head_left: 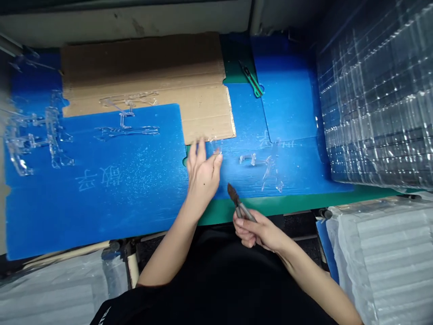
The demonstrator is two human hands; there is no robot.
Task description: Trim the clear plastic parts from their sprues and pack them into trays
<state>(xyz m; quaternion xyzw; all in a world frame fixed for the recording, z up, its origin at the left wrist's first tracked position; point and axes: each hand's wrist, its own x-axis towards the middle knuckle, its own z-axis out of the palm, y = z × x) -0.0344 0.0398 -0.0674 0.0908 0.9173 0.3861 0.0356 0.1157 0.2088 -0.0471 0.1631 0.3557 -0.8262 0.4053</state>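
My right hand [255,229] is closed round the grey handles of a pair of nippers [233,194], whose dark rusty jaws point up and to the left over the front edge of the table. My left hand [204,174] is over the blue sheet beside the cardboard, fingers stretched forward and apart, slightly blurred. Right by its fingertips is a small clear plastic piece [215,145], smeared, and whether it is touched I cannot tell. To the right, a branched clear plastic part [269,167] lies on the blue sheet.
Several clear plastic frames [50,131] lie at the left, with more [128,131] near the cardboard [145,63]. A green utility knife [252,81] lies at the back. Stacked clear plastic trays [379,104] wall off the right side. White wrapped stacks [389,253] stand below the table edge.
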